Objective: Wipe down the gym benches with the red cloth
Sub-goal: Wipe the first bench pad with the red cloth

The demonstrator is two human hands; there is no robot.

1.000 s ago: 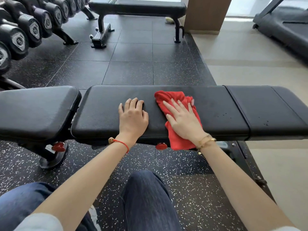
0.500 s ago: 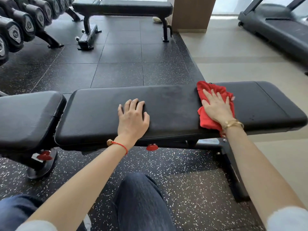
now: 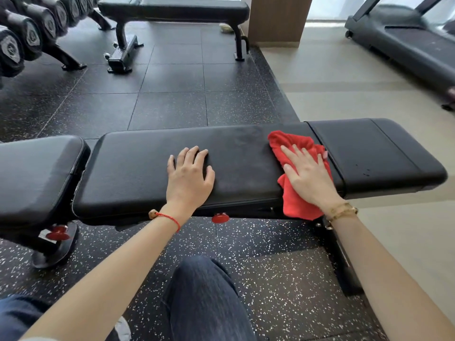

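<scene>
The red cloth (image 3: 299,153) lies bunched on the long black pad (image 3: 152,166) of the near bench, right of the middle of the frame, just beside the seam where the short end pad (image 3: 384,153) begins. Part of the cloth hangs down over the front edge. The right hand (image 3: 307,175) is laid flat on top of it, with its fingers (image 3: 293,153) straight and a little spread, so the cloth is pressed down, not pinched. The left hand (image 3: 188,178) rests flat on the bare surface in the middle of the frame, fingers spread and a little bent, holding nothing.

The step in hand looks like wiping along the pad. To do it well, the palm should be kept flat so the whole cloth is pushed, not just one corner. Long, even strokes are best, each one laid a little over the last. The seam and the front edge should be wiped too, since dirt hides there. The end pad shows small dark specks, so it likely needs wiping. The bench is best kept steady by the left hand. A second bench (image 3: 192,8) waits at the top of the frame, and it seems not yet wiped.
</scene>
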